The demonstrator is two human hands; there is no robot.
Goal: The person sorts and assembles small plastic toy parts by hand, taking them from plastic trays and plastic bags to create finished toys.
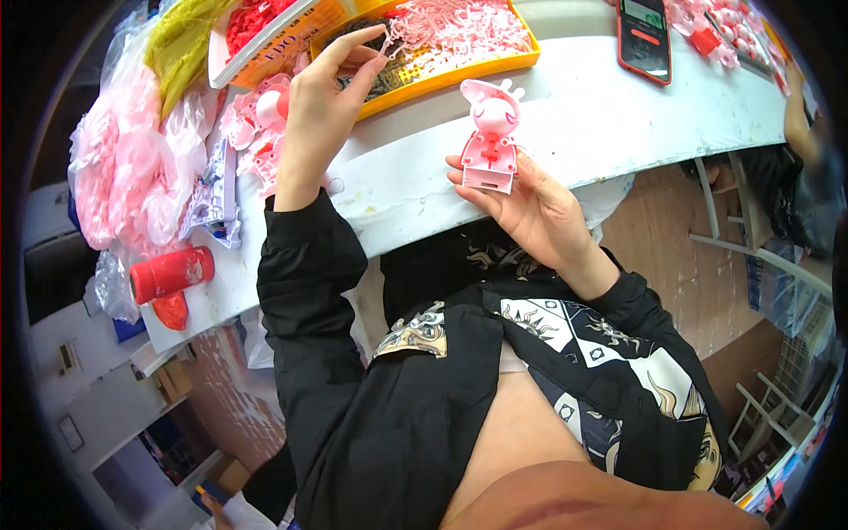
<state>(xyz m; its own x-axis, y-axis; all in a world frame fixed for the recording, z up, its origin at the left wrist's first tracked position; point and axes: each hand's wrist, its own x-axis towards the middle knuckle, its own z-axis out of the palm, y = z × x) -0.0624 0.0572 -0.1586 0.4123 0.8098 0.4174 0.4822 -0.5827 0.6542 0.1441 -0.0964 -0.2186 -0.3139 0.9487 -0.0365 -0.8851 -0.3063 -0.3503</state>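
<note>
My right hand (539, 212) holds a pink toy figure (491, 132) upright over the table's near edge. The figure has a rounded head with ears, red parts in its open body and a pale block at its base. My left hand (325, 106) reaches over a yellow tray (450, 81), thumb and forefinger pinched on a thin pink plastic piece (386, 42). Many similar pink pieces (450, 35) fill the right part of the tray. Small dark pieces (362, 84) lie in its left part, partly hidden by my hand.
Pink toy shells (261, 132) lie left of my left wrist. Farther left are pink parts in clear bags (141, 168), a lilac plastic part (215, 199) and a red cylinder (172, 274). A phone (644, 40) lies at back right. Another person's arm (799, 115) shows at the right.
</note>
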